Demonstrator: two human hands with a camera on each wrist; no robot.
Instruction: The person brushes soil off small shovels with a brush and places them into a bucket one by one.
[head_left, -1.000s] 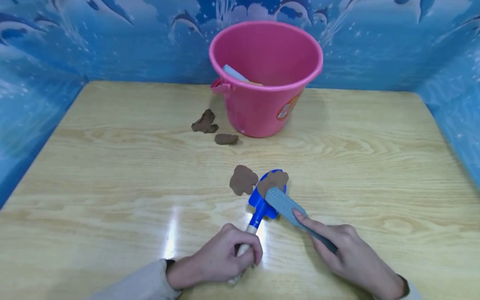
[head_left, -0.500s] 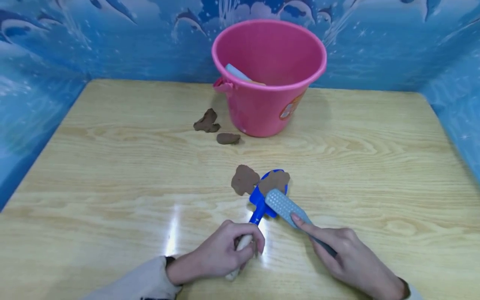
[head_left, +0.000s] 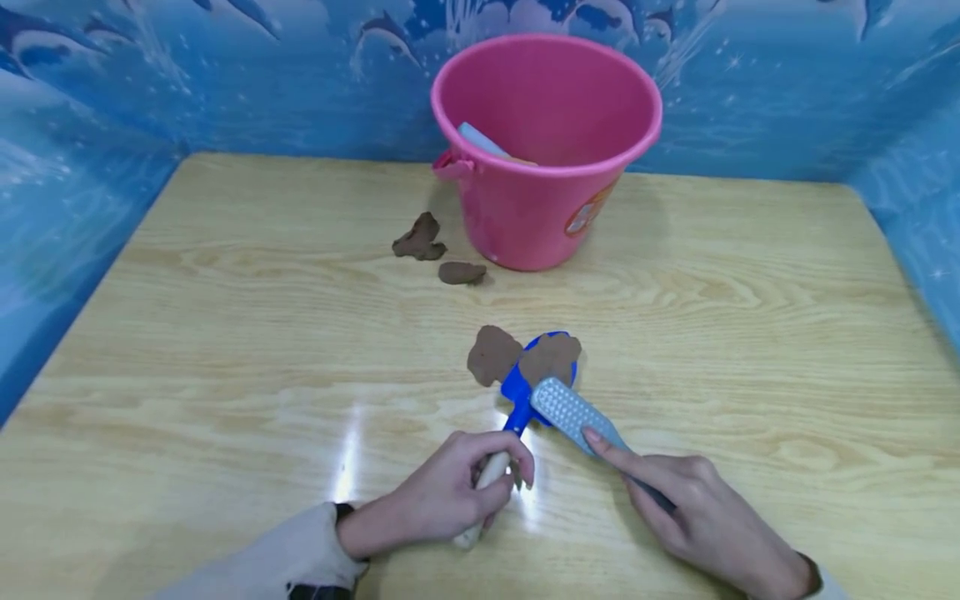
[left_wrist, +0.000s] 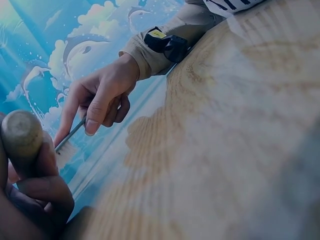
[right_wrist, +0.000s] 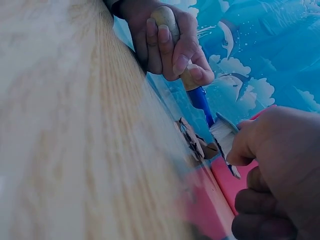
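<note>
My left hand grips the pale wooden handle of a small blue toy shovel. In the right wrist view, its fingers curl round that handle. A flat brown clay-like piece lies on the shovel's blade. My right hand holds a blue-grey brush, thumb along its back. The brush head overlaps the near part of the blade and the clay's lower edge. White bristles show beneath it in the right wrist view. Another flat brown piece lies just left of the blade.
A pink bucket stands at the back of the wooden table, with a light blue object partly visible inside. Two more brown pieces, one crumpled and one oblong, lie left of its base. Blue dolphin-print sheeting encloses the table.
The brush head has slid slightly back from the clay on the shovel, and its dotted back shows more. The left fingers have shifted a little on the handle. The head view has moved slightly.
</note>
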